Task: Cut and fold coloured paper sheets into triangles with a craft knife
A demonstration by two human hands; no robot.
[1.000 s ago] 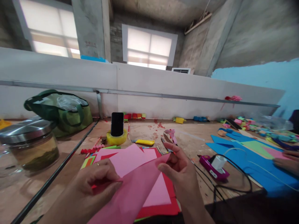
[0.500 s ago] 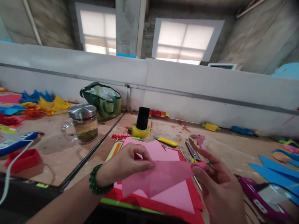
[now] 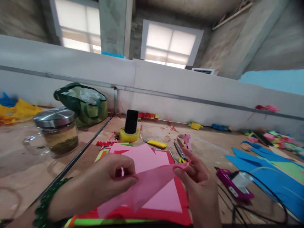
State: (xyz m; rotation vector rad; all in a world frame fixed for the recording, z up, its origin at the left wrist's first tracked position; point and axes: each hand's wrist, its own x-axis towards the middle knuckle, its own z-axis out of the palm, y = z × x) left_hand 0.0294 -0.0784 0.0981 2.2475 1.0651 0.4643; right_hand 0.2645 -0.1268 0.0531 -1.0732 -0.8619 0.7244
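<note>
Over stacked paper [image 3: 167, 198] | left fingers [image 3: 128, 181], right fingers [image 3: 183, 175] pinching pink sheet [image 3: 153, 182] | scissors [image 3: 180, 150] partly hidden

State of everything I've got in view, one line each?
Held pink sheet, bent, off flat.
Left hand, pinching it.
Right hand, pinching its other end.
Mug, lid on.
Phone, propped up, dark.
Bag, open-topped.
Power strip, white charger plugged in.
Yellow cutter, lying down.
Scissors, lying down, open or shut unclear.

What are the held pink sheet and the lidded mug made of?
Pink sheet: probably thin paper, matte; it hangs limply. Mug: likely glass, clear and glossy, since its contents show through; clear plastic is possible. Lid: seemingly metal, silvery with bright reflections.
</note>
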